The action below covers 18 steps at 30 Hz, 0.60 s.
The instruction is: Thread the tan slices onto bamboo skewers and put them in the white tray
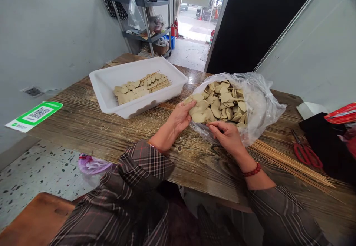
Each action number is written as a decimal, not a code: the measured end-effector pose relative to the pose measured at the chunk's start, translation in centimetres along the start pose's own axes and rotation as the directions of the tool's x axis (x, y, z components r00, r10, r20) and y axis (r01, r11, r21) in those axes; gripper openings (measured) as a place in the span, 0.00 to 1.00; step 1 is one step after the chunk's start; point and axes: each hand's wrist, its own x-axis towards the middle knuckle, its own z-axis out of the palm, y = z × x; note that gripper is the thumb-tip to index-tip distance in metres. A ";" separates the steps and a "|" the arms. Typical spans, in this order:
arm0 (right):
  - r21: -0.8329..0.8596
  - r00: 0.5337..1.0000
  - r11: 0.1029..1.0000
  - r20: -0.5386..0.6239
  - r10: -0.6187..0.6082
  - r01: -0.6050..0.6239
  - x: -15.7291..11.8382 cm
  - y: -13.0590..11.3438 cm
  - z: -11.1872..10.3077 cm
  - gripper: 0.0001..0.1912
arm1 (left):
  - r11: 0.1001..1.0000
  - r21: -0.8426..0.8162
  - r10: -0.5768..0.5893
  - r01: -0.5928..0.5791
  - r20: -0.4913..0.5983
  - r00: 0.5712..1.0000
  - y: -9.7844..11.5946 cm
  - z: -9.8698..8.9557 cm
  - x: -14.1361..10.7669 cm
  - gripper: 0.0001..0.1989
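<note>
- The left hand (178,119) has its grip closed on a few tan flat pieces (198,112), thumb on top, just over the near left edge of the clear plastic bag (260,107).
- The right hand (228,136), with a red beaded bracelet (252,169) at its wrist, pinches a thin stick (208,121) between thumb and fingers, its tip at the near edge of the tan flat pieces; how far it runs into them cannot be told.
- The clear plastic bag lies open on the right half of the wooden tabletop (111,131), with a heap of loose pieces (226,99) inside.
- To the left of the bag and a little farther off, a white tub (105,94) holds skewered pieces (133,90), some bare stick ends pointing right.
- A bundle of sticks (292,163) lies at the near right, running from beside the bag toward the right edge.
- Red-handled scissors (306,154) lie just beyond the bundle, beside a black holder (324,142).
- A green and white card (36,115) with a printed code is at the far left corner.
</note>
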 end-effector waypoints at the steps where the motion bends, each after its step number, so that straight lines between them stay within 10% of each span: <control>1: -0.002 1.000 1.000 0.008 0.002 -0.002 0.0 0.0 0.0 0.16 | 1.000 0.003 0.011 -0.011 -0.015 1.000 0.2 -0.1 0.1 0.09; 18: -0.053 0.998 0.999 -0.066 -0.013 0.009 -0.2 0.8 0.5 0.17 | 0.998 0.017 0.063 -0.063 0.025 0.998 -0.1 0.8 -0.6 0.08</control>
